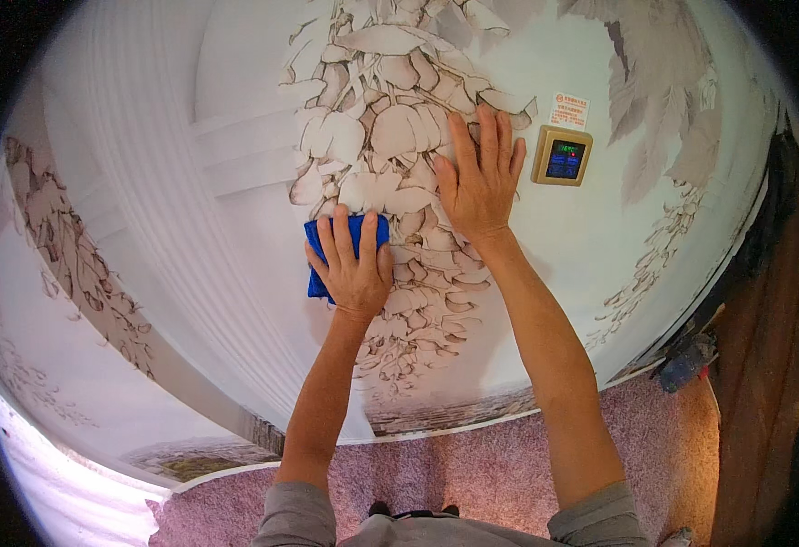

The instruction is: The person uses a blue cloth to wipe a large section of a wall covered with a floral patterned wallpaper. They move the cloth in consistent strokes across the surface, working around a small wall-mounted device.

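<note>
A mural wallcovering (249, 225) fills the wall before me, printed with large wisteria-like flowers, leaves and column-like lines. My left hand (357, 277) presses a folded blue cloth (317, 286) flat against the printed flowers. The cloth's edges show above the fingers and at the hand's left side; the palm hides the rest. Higher and to the right, my right hand (483, 181) lies on the wallcovering with fingers apart and nothing in it. Just right of its fingertips is a gold-framed wall control panel (564, 156) with a lit display.
Above the panel sticks a small label (570, 111) bearing writing. Pinkish carpet (495, 472) covers the floor up to the wall's bottom edge. To the right hang dark brown folds, perhaps a curtain (769, 362), beside an unclear dark object (687, 361). Bright white fabric (71, 499) shows at lower left.
</note>
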`<action>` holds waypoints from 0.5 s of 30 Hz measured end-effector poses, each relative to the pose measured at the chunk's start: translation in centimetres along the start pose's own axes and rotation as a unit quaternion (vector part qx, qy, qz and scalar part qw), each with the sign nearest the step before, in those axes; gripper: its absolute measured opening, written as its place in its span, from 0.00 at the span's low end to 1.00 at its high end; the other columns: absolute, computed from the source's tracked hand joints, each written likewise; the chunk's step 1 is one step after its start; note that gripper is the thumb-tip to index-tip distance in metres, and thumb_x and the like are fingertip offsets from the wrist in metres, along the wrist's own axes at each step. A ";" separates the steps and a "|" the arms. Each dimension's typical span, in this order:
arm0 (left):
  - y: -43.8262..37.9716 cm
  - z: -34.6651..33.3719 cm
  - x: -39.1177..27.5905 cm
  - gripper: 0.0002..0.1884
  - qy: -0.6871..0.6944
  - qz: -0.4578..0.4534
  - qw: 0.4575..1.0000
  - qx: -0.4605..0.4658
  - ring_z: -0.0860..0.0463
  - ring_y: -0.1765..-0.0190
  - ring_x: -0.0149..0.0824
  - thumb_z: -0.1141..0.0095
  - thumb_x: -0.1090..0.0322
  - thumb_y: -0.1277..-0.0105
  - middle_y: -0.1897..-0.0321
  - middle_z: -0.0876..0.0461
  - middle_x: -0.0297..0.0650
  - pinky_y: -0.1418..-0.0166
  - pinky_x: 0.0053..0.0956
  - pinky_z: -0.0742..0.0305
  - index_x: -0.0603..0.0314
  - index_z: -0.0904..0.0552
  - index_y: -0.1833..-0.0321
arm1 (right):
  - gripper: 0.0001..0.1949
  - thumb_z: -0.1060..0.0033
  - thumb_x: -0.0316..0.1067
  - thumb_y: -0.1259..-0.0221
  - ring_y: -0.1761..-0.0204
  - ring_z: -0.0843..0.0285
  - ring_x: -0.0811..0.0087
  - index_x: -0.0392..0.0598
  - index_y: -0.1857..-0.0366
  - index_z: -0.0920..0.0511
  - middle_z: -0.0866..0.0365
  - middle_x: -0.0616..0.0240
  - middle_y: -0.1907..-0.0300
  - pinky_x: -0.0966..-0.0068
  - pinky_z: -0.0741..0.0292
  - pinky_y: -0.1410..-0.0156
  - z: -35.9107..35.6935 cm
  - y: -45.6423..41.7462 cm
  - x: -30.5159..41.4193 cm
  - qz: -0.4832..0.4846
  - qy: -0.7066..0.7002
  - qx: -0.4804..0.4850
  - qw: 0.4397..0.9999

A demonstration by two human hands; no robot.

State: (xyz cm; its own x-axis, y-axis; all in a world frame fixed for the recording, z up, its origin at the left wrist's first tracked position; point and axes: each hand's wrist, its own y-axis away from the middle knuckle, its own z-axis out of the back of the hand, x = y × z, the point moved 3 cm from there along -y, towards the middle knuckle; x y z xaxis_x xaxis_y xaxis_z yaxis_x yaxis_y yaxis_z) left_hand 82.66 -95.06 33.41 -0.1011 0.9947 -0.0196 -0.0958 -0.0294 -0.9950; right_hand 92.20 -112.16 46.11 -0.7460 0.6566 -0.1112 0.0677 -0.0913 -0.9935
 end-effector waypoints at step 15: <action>3.2 -1.1 -1.4 0.25 0.006 0.008 1.000 0.003 0.38 0.14 0.65 0.46 0.54 0.18 0.16 0.30 0.57 0.16 0.75 0.56 0.50 0.20 0.21 | 0.30 0.38 0.51 0.24 0.12 0.45 0.42 0.59 0.21 0.25 0.39 0.52 0.13 0.30 0.49 0.17 0.0 5.7 0.3 -0.009 0.003 0.044 0.999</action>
State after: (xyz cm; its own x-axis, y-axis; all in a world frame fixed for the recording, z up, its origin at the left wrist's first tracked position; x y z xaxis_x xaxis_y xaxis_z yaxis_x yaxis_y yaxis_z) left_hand 83.60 -96.41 30.19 -0.0900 0.9953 -0.0359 -0.1006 -0.0449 -0.9939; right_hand 92.36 -112.53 40.41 -0.7430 0.6626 -0.0944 -0.0032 -0.1446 -0.9895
